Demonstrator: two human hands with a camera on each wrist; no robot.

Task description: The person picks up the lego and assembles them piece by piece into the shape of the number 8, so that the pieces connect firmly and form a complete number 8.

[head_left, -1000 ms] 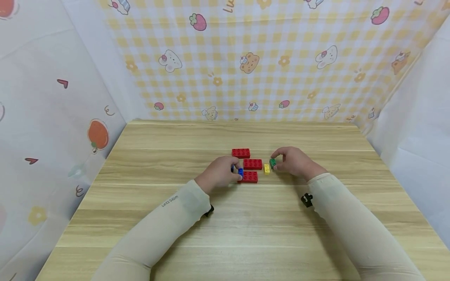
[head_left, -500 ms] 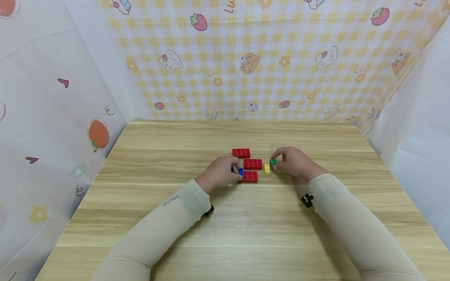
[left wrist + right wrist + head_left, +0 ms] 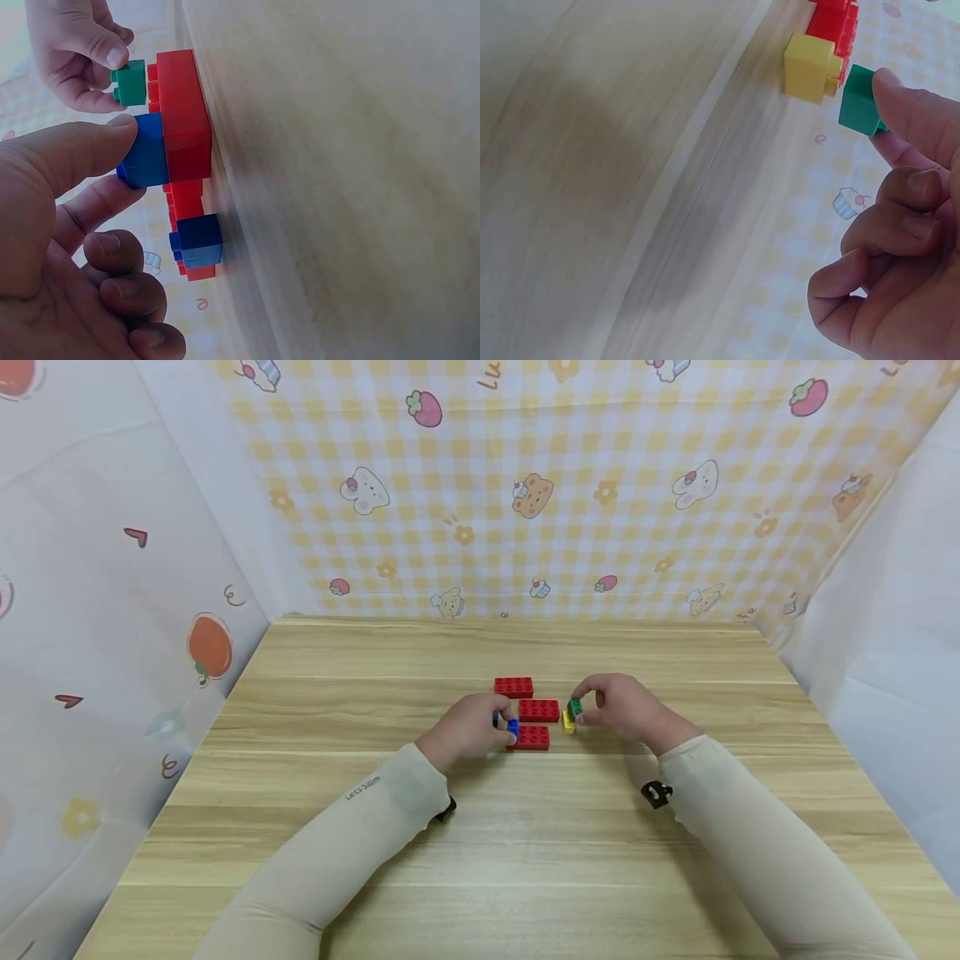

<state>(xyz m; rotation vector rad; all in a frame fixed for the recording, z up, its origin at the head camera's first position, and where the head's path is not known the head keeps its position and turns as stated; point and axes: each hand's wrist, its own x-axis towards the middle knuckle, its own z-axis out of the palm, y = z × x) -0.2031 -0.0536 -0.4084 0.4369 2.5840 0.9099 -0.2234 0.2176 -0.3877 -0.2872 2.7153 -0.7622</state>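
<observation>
My left hand (image 3: 468,727) pinches a blue toy brick (image 3: 146,154) between thumb and a finger. That brick sits on the left end of the front red brick (image 3: 534,738), against its studs. To the right, my right hand (image 3: 624,706) pinches a small green brick (image 3: 859,101) by thumb and finger, held off the table. Just beside and slightly above a yellow brick (image 3: 805,67) hangs the green one; in the right wrist view a gap separates them. The other fingers of both hands are curled in. A second blue brick (image 3: 199,241) stands near my left hand.
Two more red bricks lie behind the front one: a middle red brick (image 3: 539,710) and a far red brick (image 3: 513,687). All stand on a wood-grain table (image 3: 525,877). A patterned cloth (image 3: 525,552) hangs at the table's back edge.
My right hand has lifted the green brick from the table and moved it a little left, to above the yellow brick's side. The left hand and its blue brick have kept still.
</observation>
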